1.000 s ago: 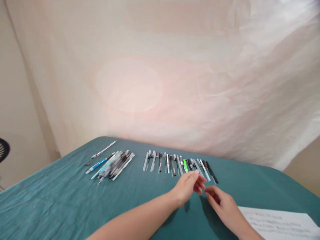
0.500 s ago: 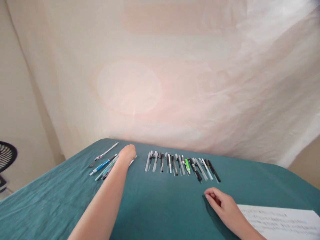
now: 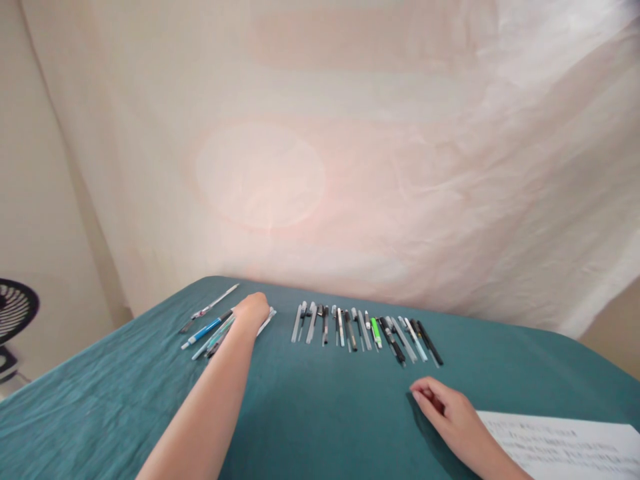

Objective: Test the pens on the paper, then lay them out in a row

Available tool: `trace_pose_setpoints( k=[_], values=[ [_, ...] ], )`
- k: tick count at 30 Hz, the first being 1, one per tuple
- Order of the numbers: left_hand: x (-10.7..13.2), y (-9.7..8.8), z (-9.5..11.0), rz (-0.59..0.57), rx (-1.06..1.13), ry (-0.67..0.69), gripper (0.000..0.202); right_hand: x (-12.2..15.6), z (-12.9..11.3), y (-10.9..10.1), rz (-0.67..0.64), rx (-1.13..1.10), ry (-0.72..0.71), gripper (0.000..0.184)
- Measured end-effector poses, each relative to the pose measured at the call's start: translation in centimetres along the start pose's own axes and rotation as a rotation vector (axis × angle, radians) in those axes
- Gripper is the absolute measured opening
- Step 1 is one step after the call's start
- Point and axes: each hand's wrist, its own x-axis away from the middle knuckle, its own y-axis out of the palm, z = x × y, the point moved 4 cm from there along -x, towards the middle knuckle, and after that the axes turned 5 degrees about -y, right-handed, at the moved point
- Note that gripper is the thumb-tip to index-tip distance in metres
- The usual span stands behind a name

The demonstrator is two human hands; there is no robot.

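Observation:
My left hand (image 3: pixel 253 308) reaches over a loose group of pens at the left. Its fingers are turned away from me, so their grip is hidden. A blue pen (image 3: pixel 207 332) and a pale teal pen (image 3: pixel 214 339) stick out on the near side of this hand, and a whitish pen (image 3: pixel 267 321) shows just to its right. My right hand (image 3: pixel 443 403) rests on the cloth with its fingers curled in and the thumb against them; nothing shows inside. Beyond it lies a row of pens, among them a bright green one (image 3: pixel 375 332) and a black one (image 3: pixel 430 343).
A dark green cloth (image 3: pixel 320 407) covers the table. A sheet of paper with writing (image 3: pixel 565 443) lies beside my right forearm. At the far left lies a thin clear pen (image 3: pixel 215 301). A black fan (image 3: pixel 17 312) stands beyond the left edge, and a pale cloth hangs behind.
My left hand has dipped slightly lower over the pens, and more of the whitish pen shows beside it. My right hand stays in place; the view shifts a little.

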Motion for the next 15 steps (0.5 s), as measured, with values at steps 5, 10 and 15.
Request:
trace_pose_setpoints(
  k=[5, 10, 15],
  values=[
    [0.1, 0.3, 0.3, -0.005, -0.005, 0.014, 0.032, -0.1, 0.0, -0.1, 0.008, -0.005, 0.004, 0.025],
    [0.0, 0.5, 0.4, -0.025, -0.002, 0.048, 0.027, -0.1, -0.2, -0.2, 0.029, -0.012, 0.005, 0.023],
    [-0.4, -1.2, 0.3, 0.034, 0.067, 0.126, 0.016, -0.2, -0.6, -0.5, 0.032, 0.003, 0.006, 0.022]
  ],
)
